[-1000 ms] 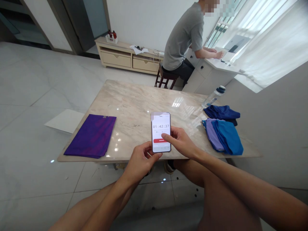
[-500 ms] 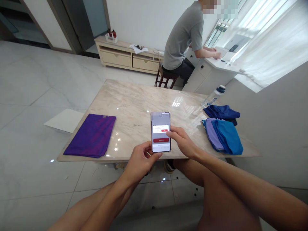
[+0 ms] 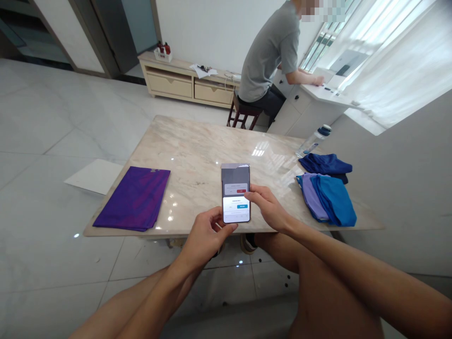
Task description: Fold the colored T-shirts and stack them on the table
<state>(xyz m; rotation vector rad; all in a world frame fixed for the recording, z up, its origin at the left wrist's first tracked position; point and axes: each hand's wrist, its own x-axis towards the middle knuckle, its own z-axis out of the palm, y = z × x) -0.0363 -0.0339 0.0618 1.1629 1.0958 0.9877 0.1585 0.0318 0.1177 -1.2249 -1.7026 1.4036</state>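
A smartphone (image 3: pixel 236 207) is held upright in front of me near the table's front edge. Its lit screen shows a grey, dimmed page, a box with a red button, and below that a white panel with a blue button. My left hand (image 3: pixel 208 233) grips its lower left corner, thumb along the bottom edge. On the other side, my right hand (image 3: pixel 268 206) holds the right edge, its thumb over the screen beside the red button. The fingers behind the phone are hidden. Left of it, a folded purple cloth (image 3: pixel 136 200) lies flat on the marble-patterned table (image 3: pixel 197 146).
Folded blue and lilac cloths (image 3: pixel 334 200) lie at the table's right, with a dark blue cloth (image 3: pixel 325 163) and a clear water bottle (image 3: pixel 314 140) behind. A white board (image 3: pixel 95 176) is at the left. Beyond, a person (image 3: pixel 271 56) sits on a stool (image 3: pixel 245 110) by a white desk.
The phone's screen has changed: a white panel with a blue button now covers the lower red button, and the page above is darker. Both my hands stay in place.
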